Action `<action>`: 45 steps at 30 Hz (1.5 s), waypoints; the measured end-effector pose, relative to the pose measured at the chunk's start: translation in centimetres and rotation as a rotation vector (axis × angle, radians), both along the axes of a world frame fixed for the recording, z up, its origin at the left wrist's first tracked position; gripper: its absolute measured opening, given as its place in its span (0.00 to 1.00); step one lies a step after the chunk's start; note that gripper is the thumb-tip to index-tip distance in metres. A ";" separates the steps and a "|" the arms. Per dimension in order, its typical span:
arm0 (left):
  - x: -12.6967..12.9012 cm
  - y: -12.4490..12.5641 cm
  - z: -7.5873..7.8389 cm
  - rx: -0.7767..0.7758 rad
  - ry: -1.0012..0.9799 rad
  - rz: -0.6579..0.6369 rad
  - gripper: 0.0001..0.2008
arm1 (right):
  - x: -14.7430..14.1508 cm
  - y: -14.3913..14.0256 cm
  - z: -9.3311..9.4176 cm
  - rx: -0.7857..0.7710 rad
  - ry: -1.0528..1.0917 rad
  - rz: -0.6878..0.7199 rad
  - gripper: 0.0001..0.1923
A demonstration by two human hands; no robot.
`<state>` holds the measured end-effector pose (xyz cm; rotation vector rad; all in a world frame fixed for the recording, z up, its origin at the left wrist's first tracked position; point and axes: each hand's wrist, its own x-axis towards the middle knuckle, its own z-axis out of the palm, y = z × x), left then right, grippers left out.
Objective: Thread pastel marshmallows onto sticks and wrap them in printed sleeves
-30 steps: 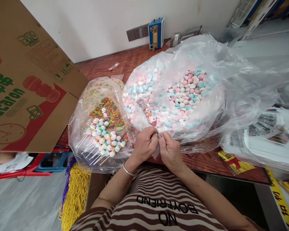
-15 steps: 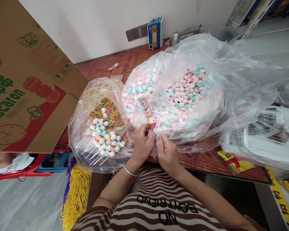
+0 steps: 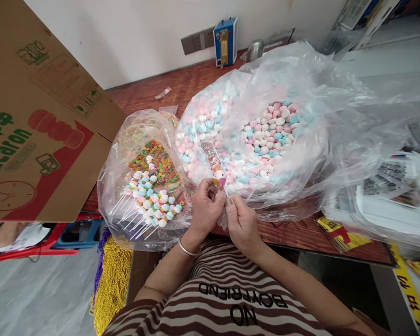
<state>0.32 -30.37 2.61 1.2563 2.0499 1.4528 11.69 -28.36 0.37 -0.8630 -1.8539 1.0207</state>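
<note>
Head view: your left hand has its fingers pinched at the lower end of the printed packet, which slants up over the clear candy bag. Your right hand pinches narrow just below; contents too small to tell. A second ago, your hands met knuckle to knuckle; left fingers now sit higher.

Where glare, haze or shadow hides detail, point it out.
Head view: pale glare streaks the big clear bag; also there, the printed sheets look soft, print on the patterned packet by the left hand is unreadable, and deep shadow darkens beneath the table.
</note>
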 end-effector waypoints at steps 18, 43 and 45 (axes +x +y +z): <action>-1.0 -0.5 -0.2 0.024 0.238 -0.268 0.08 | -0.1 1.1 0.0 -0.033 -0.043 -0.029 0.14; 2.1 0.5 -1.8 0.171 -0.998 -0.034 0.20 | 0.3 1.6 -0.2 -0.187 0.025 0.075 0.12; 1.8 0.5 -2.0 0.167 -0.937 -0.016 0.19 | 0.3 1.6 -0.1 -0.239 0.085 0.078 0.12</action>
